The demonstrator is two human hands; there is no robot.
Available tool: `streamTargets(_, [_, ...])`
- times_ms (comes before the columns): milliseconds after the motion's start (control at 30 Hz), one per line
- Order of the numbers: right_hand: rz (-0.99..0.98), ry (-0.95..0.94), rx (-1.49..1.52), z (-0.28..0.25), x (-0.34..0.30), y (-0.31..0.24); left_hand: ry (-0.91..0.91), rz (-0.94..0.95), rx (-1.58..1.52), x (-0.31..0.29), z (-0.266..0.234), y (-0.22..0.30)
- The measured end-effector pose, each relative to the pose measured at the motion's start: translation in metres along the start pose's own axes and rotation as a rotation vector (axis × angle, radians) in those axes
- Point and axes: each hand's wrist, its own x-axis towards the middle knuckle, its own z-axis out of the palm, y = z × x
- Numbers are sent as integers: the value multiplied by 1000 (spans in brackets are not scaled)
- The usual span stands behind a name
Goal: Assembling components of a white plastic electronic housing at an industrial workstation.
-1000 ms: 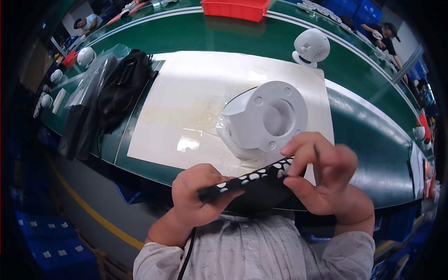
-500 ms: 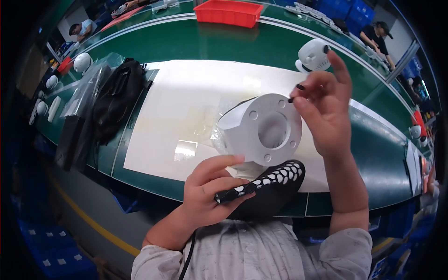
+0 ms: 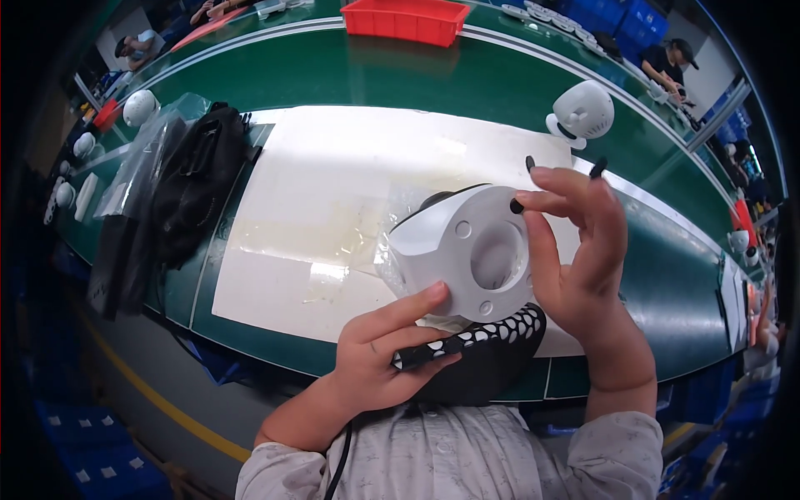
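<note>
A white rounded device (image 3: pixel 425 237) lies on its side, its flat ring-shaped base (image 3: pixel 460 279) turned up toward me. Small round recesses are set around the base's centre hole. My left hand (image 3: pixel 379 354) grips a black sheet with white round spots (image 3: pixel 492 329), its index fingertip touching the base's lower left. At the base's upper right rim, my right hand (image 3: pixel 583 242) pinches a small black pad (image 3: pixel 517 206) between thumb and a finger. Another dark pad (image 3: pixel 530 164) and a further black pad (image 3: pixel 598 167) sit on other fingertips of that hand.
A white board (image 3: pixel 283 200) covers the green bench under the device. Left of it lie a black bag (image 3: pixel 196 187) and clear plastic wrap (image 3: pixel 137 179). Another white device (image 3: pixel 583 110) stands behind my right hand; a red bin (image 3: pixel 404 21) is at the back. Several people work farther off.
My right hand has come down, bringing the pinched pad to the base's upper right rim. The device sits slightly lower in view, and my left index fingertip now rests on its base.
</note>
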Motion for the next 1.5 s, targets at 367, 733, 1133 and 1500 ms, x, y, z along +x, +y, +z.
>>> streamTargets(367, [161,-295,-13,-27,20,-29,-17,30,-12,-4,0,-4])
streamTargets(733, [551,-303,540,2,31,-26,-48,-90,-63,0,-2,1])
streamTargets(1133, [312,-305,140,-23,0,-29,-38,-89,-94,-4,0,3])
streamTargets(1500, [445,-382,222,-19,-22,-40,-8,20,-63,0,2,-4])
